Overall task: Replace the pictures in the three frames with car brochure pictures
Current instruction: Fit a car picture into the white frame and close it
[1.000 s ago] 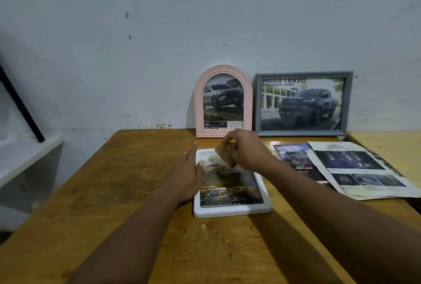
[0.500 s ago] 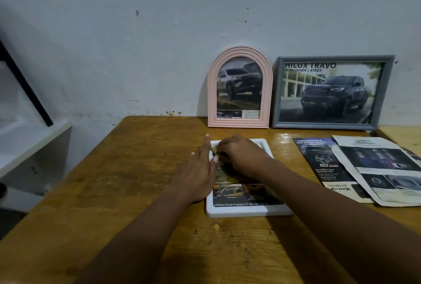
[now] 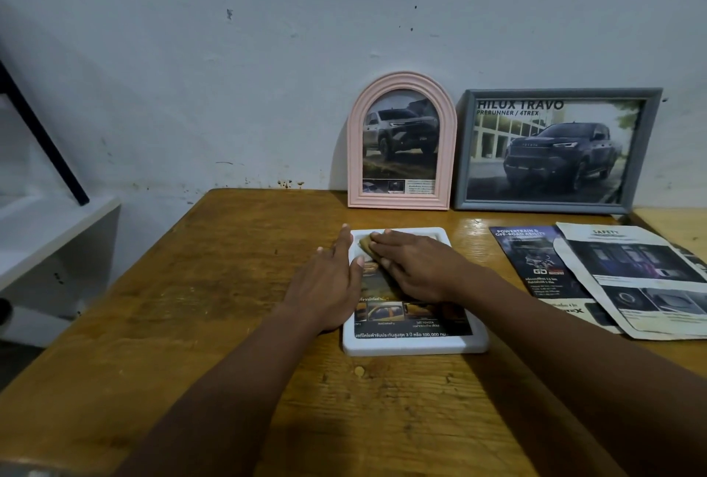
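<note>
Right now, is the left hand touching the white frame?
Touching. The head view shows the left hand lying flat, its thumb and fingers resting on the left rim of the white frame.

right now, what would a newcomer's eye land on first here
The left hand and right hand rest flat on a white frame, which lies in the middle of the table with a brochure picture in it. Behind it, a pink arched frame and a grey frame lean against the wall, each showing a pickup truck. Loose brochure pages lie to the right.
</note>
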Demonstrator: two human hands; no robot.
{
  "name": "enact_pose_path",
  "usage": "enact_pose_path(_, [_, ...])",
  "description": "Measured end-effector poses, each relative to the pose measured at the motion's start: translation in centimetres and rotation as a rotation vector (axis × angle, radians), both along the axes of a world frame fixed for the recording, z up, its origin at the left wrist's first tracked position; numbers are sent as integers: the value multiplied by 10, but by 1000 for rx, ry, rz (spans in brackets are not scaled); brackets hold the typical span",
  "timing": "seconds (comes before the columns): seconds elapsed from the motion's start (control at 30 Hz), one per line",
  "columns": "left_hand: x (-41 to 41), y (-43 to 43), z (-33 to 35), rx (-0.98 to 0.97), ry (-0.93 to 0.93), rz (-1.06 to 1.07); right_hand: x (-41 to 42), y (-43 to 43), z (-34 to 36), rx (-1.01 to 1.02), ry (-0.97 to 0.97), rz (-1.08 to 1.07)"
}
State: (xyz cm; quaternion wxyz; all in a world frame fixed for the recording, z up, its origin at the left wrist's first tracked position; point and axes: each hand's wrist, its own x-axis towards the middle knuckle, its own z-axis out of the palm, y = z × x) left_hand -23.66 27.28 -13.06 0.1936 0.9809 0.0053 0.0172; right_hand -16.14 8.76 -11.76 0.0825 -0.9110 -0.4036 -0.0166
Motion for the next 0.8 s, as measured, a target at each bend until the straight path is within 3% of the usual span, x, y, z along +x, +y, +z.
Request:
enact_pose_path(0.2, [-3, -3, 8, 50, 36, 11, -10, -17, 9, -203, -218, -111])
enact_pose_path(0.37, [-8, -7, 15, 77, 24, -13, -20, -38, 14, -269, -230, -269])
enact_pose_path(0.67, [-4, -5, 10, 65, 17, -17, -49, 3, 12, -175, -219, -520])
enact_pose_path(0.8, [-6, -5, 9, 12, -1, -24, -51, 13, 4, -37, -206, -478])
